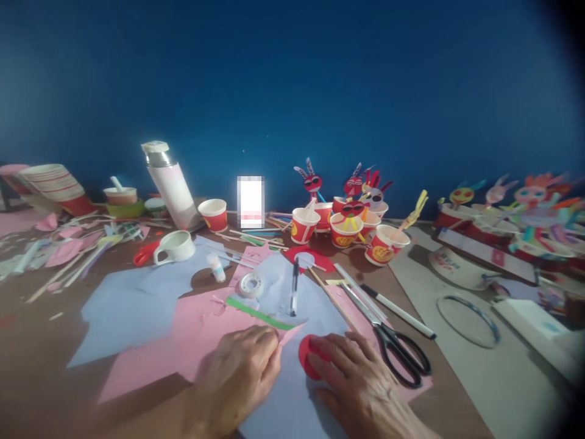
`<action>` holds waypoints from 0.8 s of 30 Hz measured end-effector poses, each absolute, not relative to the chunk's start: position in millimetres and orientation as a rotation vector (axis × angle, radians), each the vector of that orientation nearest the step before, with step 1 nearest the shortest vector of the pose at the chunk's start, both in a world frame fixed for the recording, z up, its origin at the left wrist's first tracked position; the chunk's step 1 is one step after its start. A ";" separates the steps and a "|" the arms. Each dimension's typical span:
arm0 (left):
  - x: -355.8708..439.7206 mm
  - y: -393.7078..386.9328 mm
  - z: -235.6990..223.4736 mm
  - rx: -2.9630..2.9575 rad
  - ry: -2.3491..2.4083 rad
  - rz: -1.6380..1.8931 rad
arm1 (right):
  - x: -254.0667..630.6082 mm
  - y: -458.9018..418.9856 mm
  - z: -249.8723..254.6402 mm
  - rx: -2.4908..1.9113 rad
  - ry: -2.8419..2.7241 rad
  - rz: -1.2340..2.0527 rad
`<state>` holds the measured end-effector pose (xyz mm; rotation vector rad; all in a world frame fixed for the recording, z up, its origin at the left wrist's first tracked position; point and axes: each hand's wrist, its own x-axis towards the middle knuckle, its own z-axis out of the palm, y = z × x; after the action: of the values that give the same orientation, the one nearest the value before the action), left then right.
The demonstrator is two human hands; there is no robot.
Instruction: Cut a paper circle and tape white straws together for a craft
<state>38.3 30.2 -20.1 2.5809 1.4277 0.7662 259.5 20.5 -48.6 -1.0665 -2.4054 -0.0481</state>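
My left hand (242,372) rests curled on pink paper (183,341), its fingertips pinching the paper's pointed corner near a green strip (258,314). To its right, my right hand (354,378) lies over a red paper circle (307,358), fingers bent and pressing it onto a pale blue sheet (286,402). Black-handled scissors (388,335) lie just right of that hand. A black pen (294,286) and a roll of clear tape (251,284) sit a little beyond both hands.
Red-and-white paper cups (342,230) with paper puppet faces stand at the back centre. A white flask (171,183), a white mug (176,247), red scissors (145,253), a glue tube (216,267) and scattered sticks lie left. A marker (400,312), a wire ring (467,320) and more crafts are right.
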 end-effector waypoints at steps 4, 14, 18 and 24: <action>46.0 38.6 -23.3 2.618 1.379 0.729 | 257.4 21.8 -50.4 -1.081 -2.385 -0.038; 54.3 51.3 -27.4 2.805 1.184 0.542 | 257.2 21.2 -47.4 -1.078 -2.380 -0.044; 42.4 37.5 -21.9 2.779 1.078 0.507 | 256.5 18.3 -48.1 -1.141 -2.389 0.001; 26.1 23.7 -14.3 2.762 0.978 0.451 | 258.3 18.7 -41.9 -1.129 -2.411 0.061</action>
<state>26.1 23.7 -14.3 2.7623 0.9782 0.4508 258.3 18.7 -41.9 -1.1285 -2.4107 0.0615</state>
